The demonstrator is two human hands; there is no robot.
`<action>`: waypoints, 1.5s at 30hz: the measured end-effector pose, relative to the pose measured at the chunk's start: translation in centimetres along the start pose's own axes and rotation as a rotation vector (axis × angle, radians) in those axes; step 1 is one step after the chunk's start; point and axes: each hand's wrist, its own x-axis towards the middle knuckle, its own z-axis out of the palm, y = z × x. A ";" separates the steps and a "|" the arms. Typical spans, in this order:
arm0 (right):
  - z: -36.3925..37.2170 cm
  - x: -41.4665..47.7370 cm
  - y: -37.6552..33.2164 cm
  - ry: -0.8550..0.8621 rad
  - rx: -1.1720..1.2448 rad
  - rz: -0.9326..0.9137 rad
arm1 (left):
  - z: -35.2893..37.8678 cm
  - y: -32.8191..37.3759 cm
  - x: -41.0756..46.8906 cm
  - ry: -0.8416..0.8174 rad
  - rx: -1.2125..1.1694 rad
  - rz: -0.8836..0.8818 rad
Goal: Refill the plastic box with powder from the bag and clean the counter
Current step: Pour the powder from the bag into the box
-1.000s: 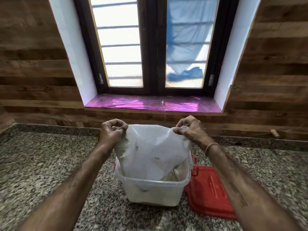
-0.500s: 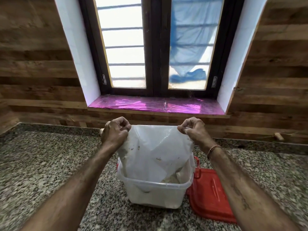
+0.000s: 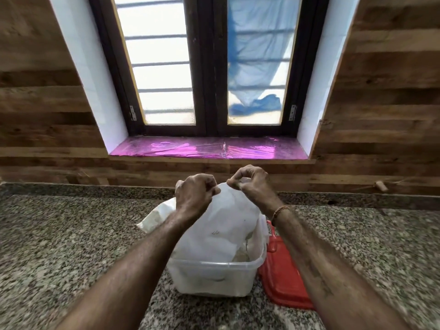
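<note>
**Pinching bag (image 3: 223, 229) top w/ L hand (image 3: 194, 198) + R hand (image 3: 252, 184)**

Fingers of both curled tight on white plastic at top edge, hands close together, above plastic box (image 3: 214, 279). Lower part of bag down inside box, one corner flopped out over left rim. Some tan powder (image 3: 240, 253) visible inside. Box upright on granite counter (image 3: 71, 246), w/ red lid (image 3: 283, 282) flat just beside it, right side.

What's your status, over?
Left hand and right hand grip bag top. Bag hangs into open box. Lid lies beside box, out of the way.
</note>
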 end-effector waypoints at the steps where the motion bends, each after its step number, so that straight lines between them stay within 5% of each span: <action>1: -0.4 -0.1 0.2 -0.013 0.061 0.003 | 0.2 -0.3 0.2 -0.002 -0.043 -0.042; 4: -2.4 -0.1 1.6 -0.061 0.159 0.083 | 0.4 -1.7 0.7 -0.009 -0.300 -0.150; 7: -3.6 -1.2 3.4 -0.286 0.315 0.188 | 0.3 -2.6 0.9 -0.020 -0.511 -0.183; 10: -3.1 -2.3 4.9 -0.229 0.387 0.191 | 0.2 -3.9 1.0 -0.052 -0.610 -0.184; 20: -0.4 -2.1 2.6 -0.023 0.076 -0.084 | 0.0 1.3 2.9 -0.063 -0.171 0.119; 31: -0.4 -2.9 3.7 0.041 0.027 -0.031 | 0.9 4.0 4.9 -0.182 -0.033 0.110; 41: -0.2 -5.4 4.3 0.159 0.147 -0.023 | 2.0 3.9 4.9 -0.137 -0.289 -0.021; 45: -0.1 -5.4 4.6 0.247 0.038 0.012 | 2.3 3.9 4.5 -0.122 -0.564 -0.076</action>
